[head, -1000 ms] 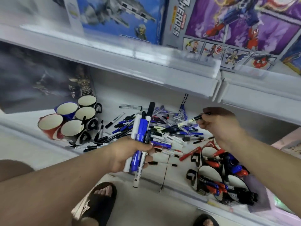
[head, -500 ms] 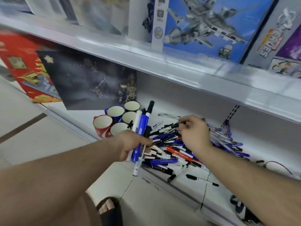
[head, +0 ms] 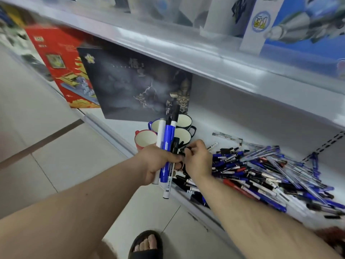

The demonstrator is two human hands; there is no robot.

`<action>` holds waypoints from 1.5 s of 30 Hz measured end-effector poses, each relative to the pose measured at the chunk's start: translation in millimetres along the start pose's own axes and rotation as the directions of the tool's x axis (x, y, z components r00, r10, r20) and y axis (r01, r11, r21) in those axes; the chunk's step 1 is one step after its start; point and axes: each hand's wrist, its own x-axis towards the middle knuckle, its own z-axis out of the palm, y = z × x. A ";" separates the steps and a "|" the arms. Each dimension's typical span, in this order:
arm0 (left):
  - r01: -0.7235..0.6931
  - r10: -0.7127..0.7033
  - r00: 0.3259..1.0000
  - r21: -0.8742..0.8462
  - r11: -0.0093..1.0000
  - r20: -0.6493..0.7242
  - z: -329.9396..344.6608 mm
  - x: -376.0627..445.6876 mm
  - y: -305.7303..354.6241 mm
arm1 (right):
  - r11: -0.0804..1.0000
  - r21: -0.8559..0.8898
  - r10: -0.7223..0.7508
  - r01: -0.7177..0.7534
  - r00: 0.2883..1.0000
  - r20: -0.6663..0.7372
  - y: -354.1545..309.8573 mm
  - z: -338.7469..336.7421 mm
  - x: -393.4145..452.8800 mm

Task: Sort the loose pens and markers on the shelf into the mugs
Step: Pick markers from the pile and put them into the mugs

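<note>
White metal shop shelving (head: 233, 116) fills my view, with pale floor tiles (head: 46, 146) below my arms. My left hand (head: 158, 163) is wrapped around a bundle of markers (head: 168, 146) that stand nearly upright: a white-barrelled one, a thick blue one, and slimmer black-capped ones, their tops rising above the fist and their lower ends poking out beneath it. My right hand (head: 197, 161) sits just beside the left, touching it, its fingers curled and pinching a slim white pen with a black cap (head: 211, 146) whose far end sticks out to the right of the knuckles.

Just beyond the left hand, partly hidden by the bundle, stands a cluster of enamel mugs: a red mug with a cream inside (head: 144, 140) nearest the fist, a blue mug (head: 154, 125) behind it, and two black-handled mugs (head: 186, 121) further back. I cannot tell whether anything lies in them.

To the right of my right hand and forearm, a loose heap of blue, black and red pens and markers (head: 270, 172) is spread across the shelf floor. Behind the mugs leans a dark grey box with a lightning picture (head: 130, 86), and to its left a red box (head: 59, 58). Below my left forearm, a foot in a black slide sandal (head: 146, 245) rests on the tiles.
</note>
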 end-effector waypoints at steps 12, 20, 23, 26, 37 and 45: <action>-0.065 0.047 0.971 0.072 0.995 0.235 3.5 5.6 4.9 | 0.977 -0.109 0.192 -0.182 0.977 0.097 14.1 -3.1 25.8; -0.125 0.007 0.897 0.238 0.963 0.443 44.7 -13.9 1.7 | 0.883 0.327 0.302 -0.336 0.941 0.152 -55.6 -149.7 -26.8; -0.183 -0.007 0.842 0.298 0.937 0.540 69.7 -23.7 -0.6 | 0.858 0.391 0.297 -0.333 0.943 0.151 -63.5 -188.2 -45.7; -0.232 -0.028 0.793 0.343 0.910 0.608 94.9 -31.3 -5.7 | 0.880 0.371 0.282 -0.297 0.955 0.096 -62.8 -216.2 -58.6; -0.297 -0.061 0.669 0.342 0.892 0.741 134.5 -42.1 -17.1 | 0.923 0.343 0.213 -0.174 0.974 -0.078 -37.8 -271.8 -74.8; -0.279 -0.052 0.655 0.306 0.910 0.753 138.4 -39.0 -20.0 | 0.881 0.458 0.221 -0.118 0.959 -0.178 -31.6 -309.1 -69.8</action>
